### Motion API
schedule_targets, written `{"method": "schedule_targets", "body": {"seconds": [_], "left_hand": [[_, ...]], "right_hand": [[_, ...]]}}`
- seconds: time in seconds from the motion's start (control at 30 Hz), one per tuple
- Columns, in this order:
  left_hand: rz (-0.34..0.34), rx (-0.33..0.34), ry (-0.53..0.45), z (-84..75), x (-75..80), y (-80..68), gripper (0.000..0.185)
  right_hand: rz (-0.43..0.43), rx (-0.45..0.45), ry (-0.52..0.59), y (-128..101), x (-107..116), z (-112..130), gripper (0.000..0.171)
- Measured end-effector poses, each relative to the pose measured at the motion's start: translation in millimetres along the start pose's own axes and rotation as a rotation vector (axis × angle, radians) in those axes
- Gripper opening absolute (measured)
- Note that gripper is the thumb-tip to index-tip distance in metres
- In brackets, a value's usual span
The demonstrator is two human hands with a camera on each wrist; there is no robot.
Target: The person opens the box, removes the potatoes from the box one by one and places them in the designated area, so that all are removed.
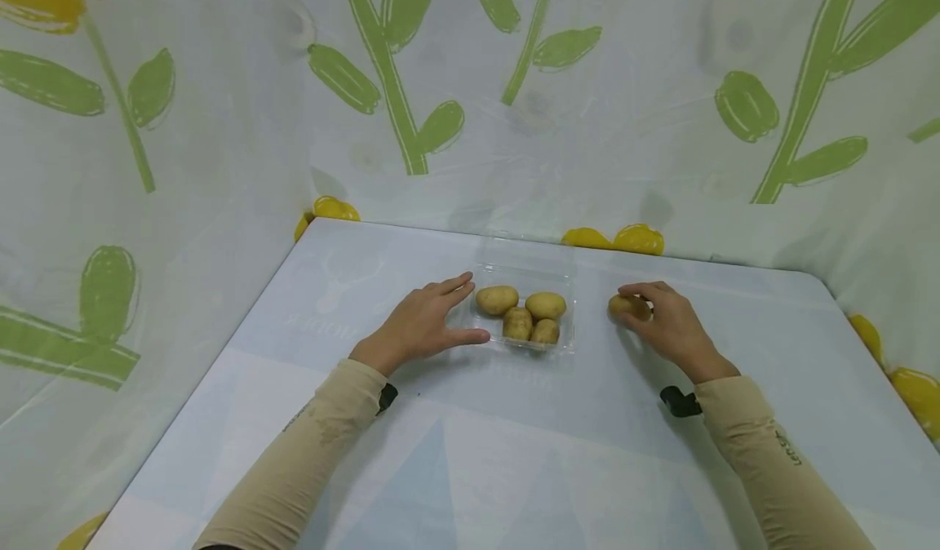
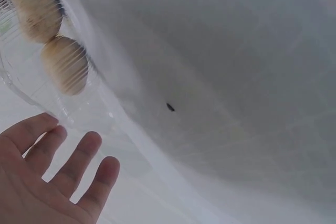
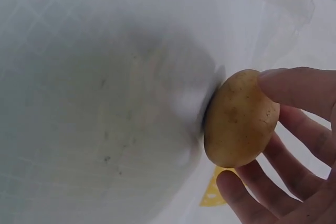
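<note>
Potato in my right hand, tray under my left
My right hand grasps a loose potato; my left hand lies released against the clear tray.

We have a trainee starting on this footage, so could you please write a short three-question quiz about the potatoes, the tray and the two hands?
1. How many potatoes lie in the clear plastic tray?
2. True or false: the left hand grips a potato.
3. Which hand holds the loose potato: A left, B right?

Key
1. Four.
2. False: its fingers are straight, beside the tray's left edge.
3. B; the fingers curl round the potato, which touches the table.
</note>
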State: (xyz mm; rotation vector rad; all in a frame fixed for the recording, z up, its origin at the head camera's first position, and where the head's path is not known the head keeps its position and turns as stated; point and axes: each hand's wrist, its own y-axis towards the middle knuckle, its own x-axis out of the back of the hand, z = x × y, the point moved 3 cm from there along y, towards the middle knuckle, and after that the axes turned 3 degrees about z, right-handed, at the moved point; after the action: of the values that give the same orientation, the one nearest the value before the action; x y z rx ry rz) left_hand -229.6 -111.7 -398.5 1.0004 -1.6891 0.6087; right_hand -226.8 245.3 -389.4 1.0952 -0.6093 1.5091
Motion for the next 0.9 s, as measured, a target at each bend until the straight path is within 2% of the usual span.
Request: {"method": "schedule_targets", "body": {"seconds": [0.2, 0.3, 0.47, 0.63, 0.77, 0.9], "left_hand": [[-0.061, -0.061, 0.042, 0.3, 0.2, 0.5, 0.089], [-0.076, -0.066, 0.040, 0.1, 0.8, 1.2, 0.088], [-0.026, -0.042, 0.028, -1.4, 1.8, 4.1, 0.088], [0.036, -0.002, 0.003, -3.8, 5.3, 5.8, 0.089], [0.049, 0.009, -0.015, -3.0, 5.4, 5.4, 0.090], [0.046, 0.009, -0.019, -2.2, 4.3, 5.0, 0.091]], "right_hand": [[0.003, -0.008, -0.018, 2.4, 1.9, 0.9, 0.040], [-0.006, -0.004, -0.017, 3.2, 3.3, 2.0, 0.041], [-0.016, 0.010, 0.006, 3.5, 7.0, 8.9, 0.041], [0.015, 0.009, 0.077, 2.2, 11.7, 33.6, 0.045], [0.000, 0.096, 0.095, 2.6, 12.9, 55.7, 0.049], [-0.038, 0.196, 0.101, 3.7, 10.8, 66.0, 0.048]]}}
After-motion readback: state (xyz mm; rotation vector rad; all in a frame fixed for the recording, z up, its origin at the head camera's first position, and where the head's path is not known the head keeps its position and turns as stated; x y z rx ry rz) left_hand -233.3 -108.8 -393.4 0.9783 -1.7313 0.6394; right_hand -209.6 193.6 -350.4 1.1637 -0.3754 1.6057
